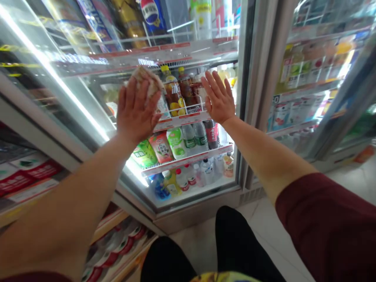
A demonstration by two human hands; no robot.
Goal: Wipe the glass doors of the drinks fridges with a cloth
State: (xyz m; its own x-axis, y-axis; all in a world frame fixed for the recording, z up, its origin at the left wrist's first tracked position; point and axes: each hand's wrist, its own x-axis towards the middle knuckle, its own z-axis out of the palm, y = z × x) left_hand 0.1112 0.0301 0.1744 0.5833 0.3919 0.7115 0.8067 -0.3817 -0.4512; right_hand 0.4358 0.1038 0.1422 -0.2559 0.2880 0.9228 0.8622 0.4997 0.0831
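Observation:
My left hand [135, 111] presses a crumpled pale cloth [147, 79] against the glass door [73, 78] of a drinks cooler, its fingers laid over the cloth. My right hand [217, 98] lies flat on the same glass, fingers spread, holding nothing. Behind the glass stand bottled drinks: brown tea bottles [173, 94] with yellow caps level with my hands, green and red bottles [176, 143] one shelf down, and small bottles [190, 178] on the bottom shelf.
A second cooler door [311, 78] with cartons and bottles stands to the right, past a grey frame post [264, 78]. Low shelves with red packets [32, 172] are at my left. My dark trouser legs [235, 243] are above a pale tiled floor [264, 227].

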